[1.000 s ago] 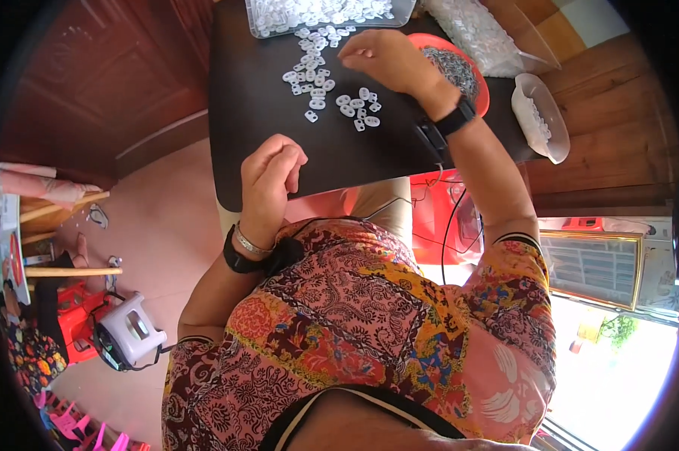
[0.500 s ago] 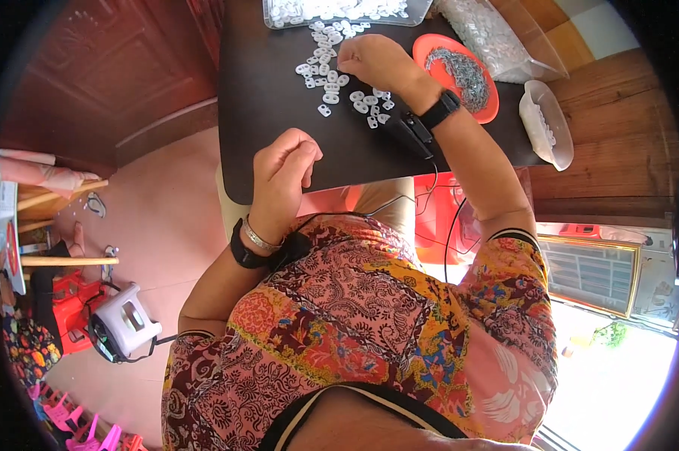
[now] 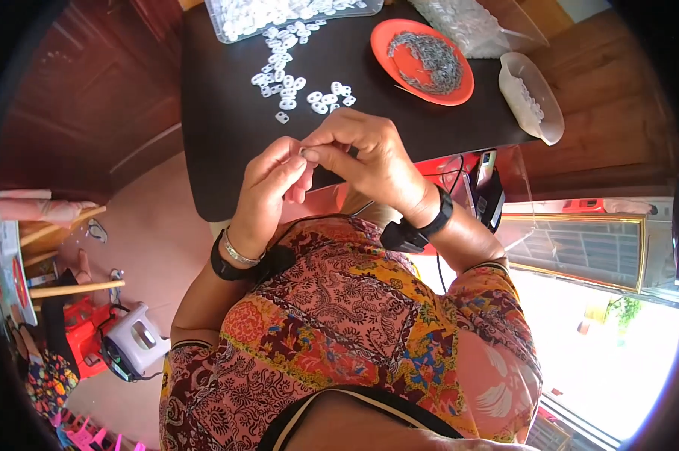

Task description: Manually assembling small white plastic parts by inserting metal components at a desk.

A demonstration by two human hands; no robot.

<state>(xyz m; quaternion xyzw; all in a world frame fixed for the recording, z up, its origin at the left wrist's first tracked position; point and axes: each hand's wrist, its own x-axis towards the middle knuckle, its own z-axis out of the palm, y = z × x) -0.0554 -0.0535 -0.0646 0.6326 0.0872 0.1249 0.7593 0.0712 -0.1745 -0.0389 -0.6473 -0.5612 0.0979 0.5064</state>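
My left hand (image 3: 268, 180) and my right hand (image 3: 366, 154) meet above the near edge of the dark table (image 3: 227, 150). Thumb and fingers of both are pinched together fingertip to fingertip. A tiny thing shows between the fingertips, too small and covered to name. Beyond my hands lie small white plastic pieces with two holes (image 3: 287, 94), strewn in a loose trail, with a smaller cluster (image 3: 329, 98) of them to its right. A red plate (image 3: 384, 56) farther right carries a heap of small silvery metal parts (image 3: 433, 64).
A clear tray (image 3: 223, 34) full of white pieces stands at the far edge. At the far right are a clear plastic bag (image 3: 460, 26) of pieces and a translucent scoop-like container (image 3: 550, 124). Cables run below the table edge. A wooden wall (image 3: 610, 113) bounds the right.
My right hand has come back from the white pieces toward me and now meets my left hand, fingertips together. The view has shifted, so the table appears farther left.
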